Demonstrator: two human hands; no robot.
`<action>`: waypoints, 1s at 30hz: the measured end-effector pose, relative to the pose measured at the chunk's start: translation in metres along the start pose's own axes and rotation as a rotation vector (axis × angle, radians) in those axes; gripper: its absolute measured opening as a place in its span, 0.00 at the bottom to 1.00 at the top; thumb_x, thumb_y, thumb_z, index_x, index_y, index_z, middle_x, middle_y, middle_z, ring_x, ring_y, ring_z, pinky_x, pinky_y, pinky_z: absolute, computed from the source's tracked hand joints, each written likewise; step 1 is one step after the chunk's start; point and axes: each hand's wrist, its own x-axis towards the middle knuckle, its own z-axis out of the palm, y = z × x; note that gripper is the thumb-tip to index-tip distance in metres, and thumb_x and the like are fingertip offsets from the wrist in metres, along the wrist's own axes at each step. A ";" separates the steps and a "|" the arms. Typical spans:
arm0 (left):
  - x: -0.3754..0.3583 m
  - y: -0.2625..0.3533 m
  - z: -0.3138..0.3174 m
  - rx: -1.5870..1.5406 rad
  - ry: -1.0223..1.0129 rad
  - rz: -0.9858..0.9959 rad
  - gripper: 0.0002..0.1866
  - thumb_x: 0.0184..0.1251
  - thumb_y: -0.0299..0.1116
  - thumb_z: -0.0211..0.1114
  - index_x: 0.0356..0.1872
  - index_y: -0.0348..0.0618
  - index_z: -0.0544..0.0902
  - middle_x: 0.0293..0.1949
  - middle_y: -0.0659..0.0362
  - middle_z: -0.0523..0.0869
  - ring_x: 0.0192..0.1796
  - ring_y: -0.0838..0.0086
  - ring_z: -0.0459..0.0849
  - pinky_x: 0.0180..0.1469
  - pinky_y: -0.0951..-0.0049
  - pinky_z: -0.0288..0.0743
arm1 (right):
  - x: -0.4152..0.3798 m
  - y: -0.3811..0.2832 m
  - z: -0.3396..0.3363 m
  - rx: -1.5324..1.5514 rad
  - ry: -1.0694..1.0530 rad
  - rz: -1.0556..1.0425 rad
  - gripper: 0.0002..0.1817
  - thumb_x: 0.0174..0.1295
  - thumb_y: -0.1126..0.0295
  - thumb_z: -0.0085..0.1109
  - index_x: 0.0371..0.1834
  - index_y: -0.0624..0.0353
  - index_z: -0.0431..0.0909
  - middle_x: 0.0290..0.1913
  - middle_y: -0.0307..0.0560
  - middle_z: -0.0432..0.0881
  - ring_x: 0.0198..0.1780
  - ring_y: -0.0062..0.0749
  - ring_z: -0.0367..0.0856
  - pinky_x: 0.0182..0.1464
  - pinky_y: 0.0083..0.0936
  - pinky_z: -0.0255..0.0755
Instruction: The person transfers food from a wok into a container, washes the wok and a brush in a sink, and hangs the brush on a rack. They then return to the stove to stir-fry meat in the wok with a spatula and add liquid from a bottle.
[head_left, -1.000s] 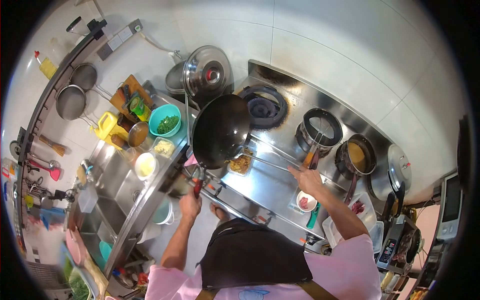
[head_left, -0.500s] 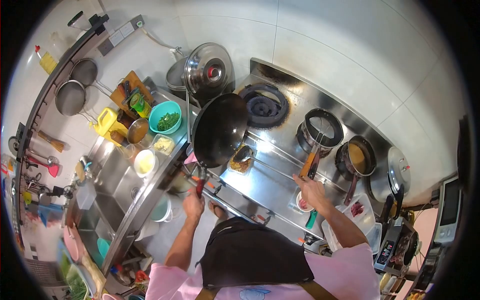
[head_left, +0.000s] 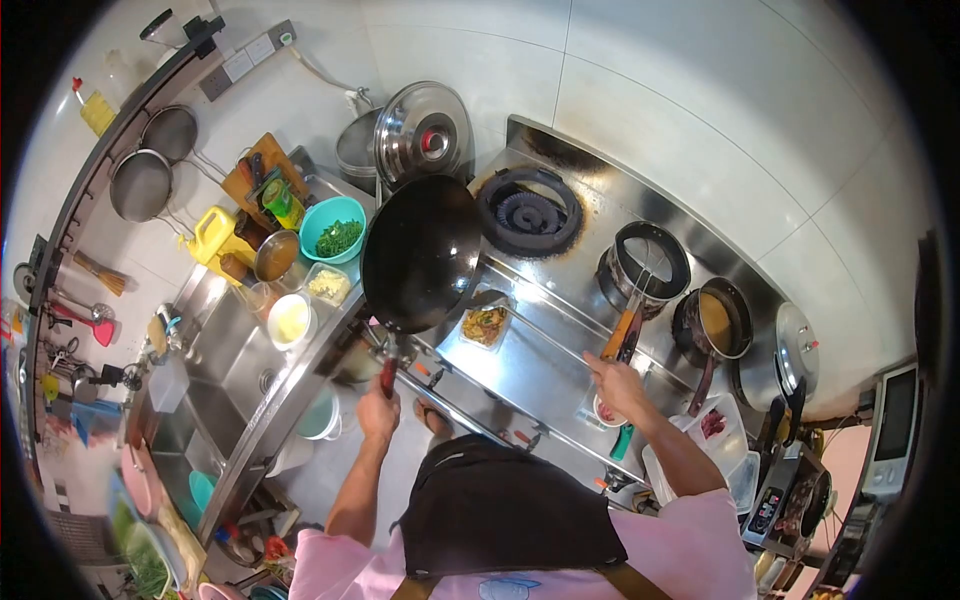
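Note:
My left hand (head_left: 378, 412) is closed around the red handle of a black wok (head_left: 421, 253), which is tilted over the gap between the sink counter and the stove. In my right hand (head_left: 615, 388) is the end of a long-handled metal ladle (head_left: 548, 334). The ladle's dark head lies beside the wok's right rim, at the far edge of a clear container of cooked food (head_left: 485, 326). That container sits on the steel stove top (head_left: 520, 370). Close to my right hand are a small bowl of meat (head_left: 604, 408) and a pot with a wooden handle (head_left: 650, 262).
A black burner (head_left: 530, 212) is behind the wok. Right of it stand a pan of brown liquid (head_left: 715, 318) and a white tray with red meat (head_left: 715, 410). At the left are a turquoise bowl of chopped greens (head_left: 335, 222), a white bowl (head_left: 291, 321) and a sink (head_left: 225, 365).
The wok has shifted left, away from the food container. The ladle's head has moved back from over the container, so more of the food shows. Both hands keep their hold.

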 end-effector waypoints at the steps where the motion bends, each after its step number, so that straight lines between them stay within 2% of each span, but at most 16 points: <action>1: 0.000 -0.001 -0.001 0.004 -0.004 -0.011 0.13 0.58 0.35 0.65 0.42 0.45 0.75 0.28 0.39 0.84 0.34 0.38 0.83 0.39 0.42 0.73 | 0.001 0.003 0.009 0.006 0.011 -0.003 0.24 0.66 0.68 0.56 0.67 0.48 0.74 0.46 0.59 0.85 0.44 0.55 0.85 0.46 0.46 0.77; 8: -0.001 -0.007 -0.006 -0.009 -0.007 -0.071 0.14 0.58 0.36 0.65 0.42 0.43 0.75 0.28 0.39 0.84 0.35 0.39 0.83 0.39 0.43 0.73 | -0.004 0.009 0.013 0.149 0.064 0.021 0.22 0.65 0.67 0.58 0.64 0.49 0.77 0.42 0.63 0.85 0.43 0.58 0.84 0.50 0.46 0.76; 14: -0.002 -0.006 -0.016 -0.060 -0.008 -0.091 0.12 0.60 0.35 0.64 0.44 0.44 0.77 0.30 0.39 0.85 0.36 0.40 0.83 0.40 0.44 0.74 | 0.003 -0.007 0.011 0.134 -0.011 0.100 0.24 0.65 0.66 0.59 0.66 0.49 0.76 0.41 0.64 0.84 0.43 0.59 0.84 0.50 0.47 0.76; 20: -0.002 -0.012 -0.018 -0.062 -0.009 -0.108 0.12 0.60 0.35 0.65 0.43 0.44 0.77 0.30 0.39 0.84 0.37 0.39 0.83 0.40 0.45 0.74 | -0.002 -0.006 0.011 0.133 -0.005 0.096 0.24 0.65 0.66 0.58 0.66 0.47 0.76 0.40 0.66 0.84 0.42 0.57 0.84 0.48 0.45 0.76; 23: -0.004 -0.014 -0.020 -0.086 -0.008 -0.113 0.12 0.60 0.35 0.64 0.43 0.44 0.78 0.30 0.39 0.84 0.37 0.39 0.83 0.40 0.45 0.74 | -0.004 0.002 0.014 0.173 0.073 0.004 0.24 0.65 0.67 0.58 0.66 0.45 0.77 0.39 0.65 0.84 0.41 0.56 0.84 0.46 0.44 0.76; 26: -0.005 -0.014 -0.026 -0.091 0.013 -0.114 0.14 0.57 0.34 0.67 0.40 0.40 0.75 0.26 0.40 0.82 0.34 0.40 0.83 0.38 0.48 0.73 | -0.025 -0.010 -0.017 0.188 0.023 0.054 0.24 0.65 0.66 0.57 0.67 0.42 0.76 0.37 0.62 0.84 0.40 0.56 0.84 0.44 0.45 0.76; 30: -0.009 -0.021 -0.026 -0.104 0.010 -0.116 0.14 0.57 0.34 0.66 0.41 0.41 0.76 0.27 0.40 0.83 0.34 0.40 0.83 0.38 0.47 0.73 | -0.045 -0.002 -0.027 -0.068 0.025 0.051 0.27 0.61 0.67 0.59 0.67 0.39 0.75 0.38 0.54 0.85 0.40 0.51 0.85 0.41 0.44 0.77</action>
